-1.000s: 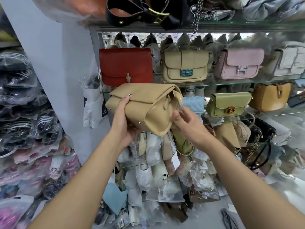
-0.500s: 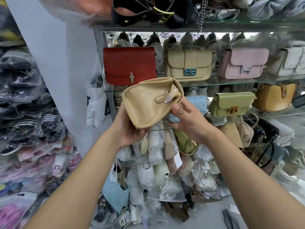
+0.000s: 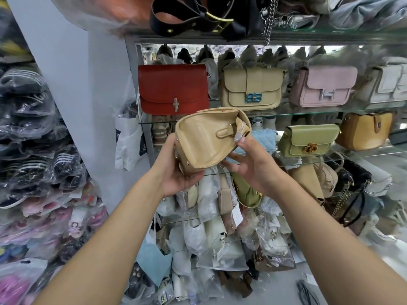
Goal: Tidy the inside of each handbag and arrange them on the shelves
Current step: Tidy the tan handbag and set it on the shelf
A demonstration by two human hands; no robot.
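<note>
One tan handbag (image 3: 204, 142), held in mid-air in front of the glass shelves (image 3: 286, 114), level with the second glass tier. Orientation: an end panel faces the camera, so the long axis runs away from the viewer toward the shelving; the zip end (image 3: 241, 128) points up and right, the studded base down and left. Left hand (image 3: 176, 175) grips the base from below, with its fingers curled behind the bag and mostly hidden. Right hand (image 3: 253, 166) lies against the right edge, fingers spread and nearly straight under the lower corner, thumb tip on the panel just beside the zip end. Interior of the bag not visible; whether the zip is closed cannot be told. Upper tier, left to right: red flap bag (image 3: 174, 89), beige bag (image 3: 251, 84) with a blue clasp, pink bag (image 3: 323, 85), white bag (image 3: 387, 84), the last blurred and cut off by the frame edge. Tier below: pale blue quilted bag (image 3: 264, 137), largely hidden behind the tan handbag and right hand; green bag (image 3: 308, 140) with a gold clasp; mustard bag (image 3: 363, 130). Top shelf: black bag (image 3: 240, 25) with a wide strap, and a hanging chain (image 3: 269, 20), both cut off at the top. Lower tiers: plastic-wrapped bags (image 3: 209, 194), packed together and hard to tell apart. Far left: stacked shoes (image 3: 30, 133) in plastic, blurred.
</note>
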